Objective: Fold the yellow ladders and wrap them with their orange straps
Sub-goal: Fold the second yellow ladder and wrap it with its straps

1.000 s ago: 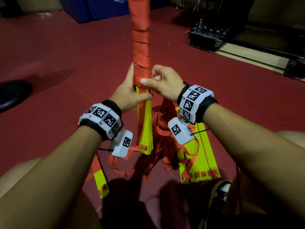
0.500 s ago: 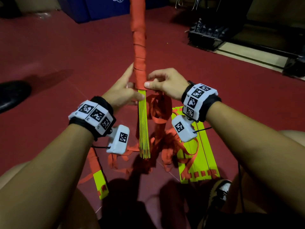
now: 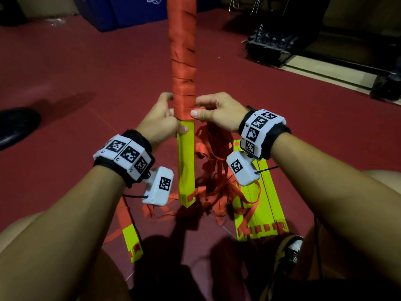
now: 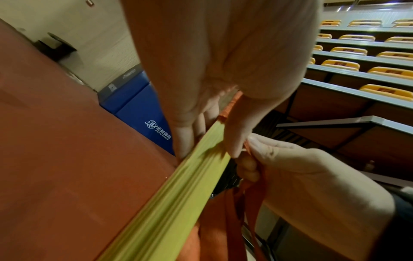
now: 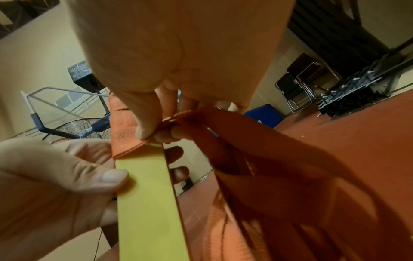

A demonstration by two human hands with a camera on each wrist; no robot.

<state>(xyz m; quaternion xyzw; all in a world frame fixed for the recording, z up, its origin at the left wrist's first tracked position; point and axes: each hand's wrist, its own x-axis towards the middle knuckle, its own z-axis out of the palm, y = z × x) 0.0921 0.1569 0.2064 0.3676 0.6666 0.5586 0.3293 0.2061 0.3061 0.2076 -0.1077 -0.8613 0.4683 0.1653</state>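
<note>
A folded bundle of yellow ladder rungs stands upright between my hands, its upper length wound in orange strap. My left hand grips the bundle at the lower edge of the wrapping, thumb across the yellow face. My right hand pinches the loose orange strap against the bundle's right side. From that pinch the rest of the strap hangs down in a tangled heap. In the left wrist view the stacked rung edges run diagonally under my fingers.
More yellow rungs lie flat on the red floor at the right, one rung at the lower left. A black shoe sits far left, my own shoe lower right. Blue mats and black equipment stand behind.
The bundle has been turned about its long axis, from edge-on to broad face towards me. The wrapping has crept slightly lower, and both hands have shifted round it.
</note>
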